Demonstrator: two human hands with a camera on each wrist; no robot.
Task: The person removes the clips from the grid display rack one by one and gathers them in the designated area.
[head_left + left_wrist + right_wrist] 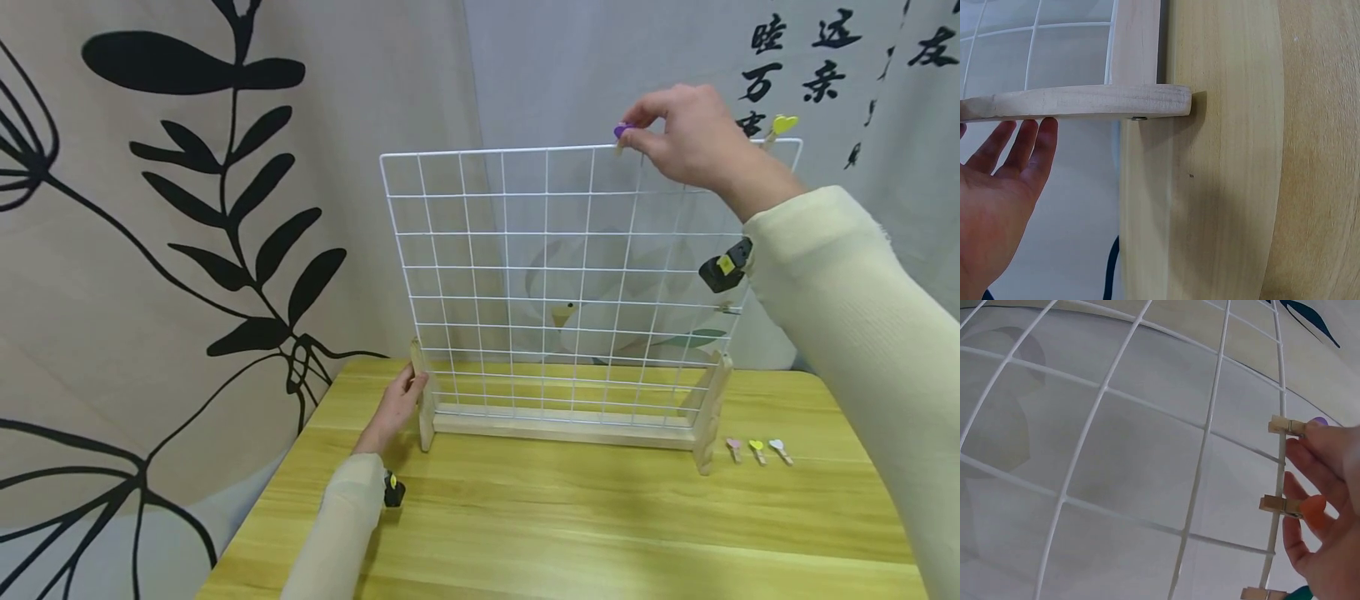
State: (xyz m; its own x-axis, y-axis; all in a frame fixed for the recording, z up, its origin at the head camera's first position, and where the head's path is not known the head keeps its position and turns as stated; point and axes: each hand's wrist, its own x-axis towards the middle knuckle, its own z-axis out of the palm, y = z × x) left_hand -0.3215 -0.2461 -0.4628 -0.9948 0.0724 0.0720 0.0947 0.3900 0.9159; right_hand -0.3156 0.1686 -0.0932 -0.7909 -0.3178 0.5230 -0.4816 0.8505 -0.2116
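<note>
At the top wire of a white wire grid [547,149], my right hand [693,137] pinches a small wooden clothespin [1287,426] with a purple top. Its jaws straddle the wire in the right wrist view. Beside it on the same wire sit a clothespin with an orange heart [1314,512] and one with a green top [1300,594], both close to my palm. My left hand [393,408] touches the left wooden leg [1091,100] of the grid's stand, fingertips against its outer face; the thumb is hidden in the left wrist view.
A clothespin with a yellow heart [783,125] is clipped near the grid's top right corner. On the wooden table [570,517], right of the stand, lie pink [733,450], yellow [757,452] and white [780,451] heart clothespins. A printed curtain [360,100] hangs behind.
</note>
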